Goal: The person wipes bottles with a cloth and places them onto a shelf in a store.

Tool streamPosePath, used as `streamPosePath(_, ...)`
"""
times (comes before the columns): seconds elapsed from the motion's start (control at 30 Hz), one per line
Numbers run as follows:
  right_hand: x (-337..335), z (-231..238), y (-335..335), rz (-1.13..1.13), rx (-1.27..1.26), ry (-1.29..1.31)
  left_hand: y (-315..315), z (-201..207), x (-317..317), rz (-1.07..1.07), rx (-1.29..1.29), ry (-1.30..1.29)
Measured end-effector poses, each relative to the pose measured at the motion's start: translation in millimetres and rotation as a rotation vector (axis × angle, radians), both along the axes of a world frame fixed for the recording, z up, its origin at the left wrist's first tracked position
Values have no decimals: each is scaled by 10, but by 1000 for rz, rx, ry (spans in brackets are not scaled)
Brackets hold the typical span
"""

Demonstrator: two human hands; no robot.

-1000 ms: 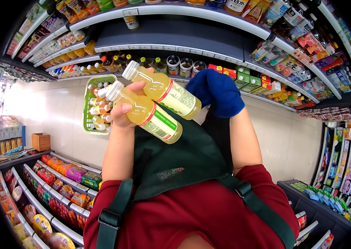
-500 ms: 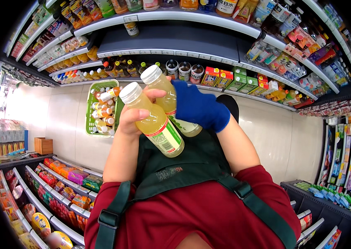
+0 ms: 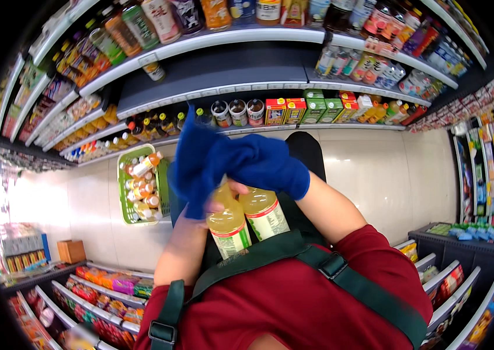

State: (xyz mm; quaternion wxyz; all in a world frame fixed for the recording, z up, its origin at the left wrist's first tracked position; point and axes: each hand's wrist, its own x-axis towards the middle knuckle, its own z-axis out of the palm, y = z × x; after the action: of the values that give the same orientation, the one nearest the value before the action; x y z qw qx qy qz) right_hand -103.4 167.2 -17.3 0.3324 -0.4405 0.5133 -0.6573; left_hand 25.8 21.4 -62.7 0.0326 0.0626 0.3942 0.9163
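Two clear bottles of pale yellow drink, the left bottle [image 3: 228, 224] and the right bottle [image 3: 261, 207], are side by side in front of my chest. My left hand [image 3: 215, 207] is closed round their upper parts; only some of its fingers show. A blue cloth [image 3: 195, 154], blurred by motion, lies over the bottle tops and hides the caps. My right hand [image 3: 270, 166] is wrapped in the same cloth above the right bottle. Its fingers are covered, but it grips the bunched cloth.
A green basket [image 3: 123, 201] of bottled drinks stands on the floor to the left. Ahead is a drinks shelf [image 3: 212, 67], with bottles and cartons [image 3: 285, 111] on its lower level. Snack racks [image 3: 107, 280] stand behind at the left, more shelving [image 3: 463, 239] at the right.
The bottles have come lower and closer to my body. The blue cloth has swung left over their caps and my left hand. The view has shifted slightly.
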Motion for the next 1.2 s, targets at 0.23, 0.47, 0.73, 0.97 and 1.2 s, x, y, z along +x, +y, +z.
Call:
streamPosePath(0.23,-65,-284,113,-201,67,82,73,-157,-130,-128,206,-306)
streamPosePath(0.47,-498,-374,69,-105,254,463,114,-377,-447,-154,270,-639)
streamPosePath(0.73,-1645,-1890,-104,-523,-132,-135,112,-132,-1302,7,-387,-207)
streamPosePath(0.97,-1906,-2009,44,-362,949,337,-19,-222,-2965,285,-1480,510)
streamPosePath(1.2,-1708,-2162,-102,270,389,766,75,-1089,-4209,525,-1625,629)
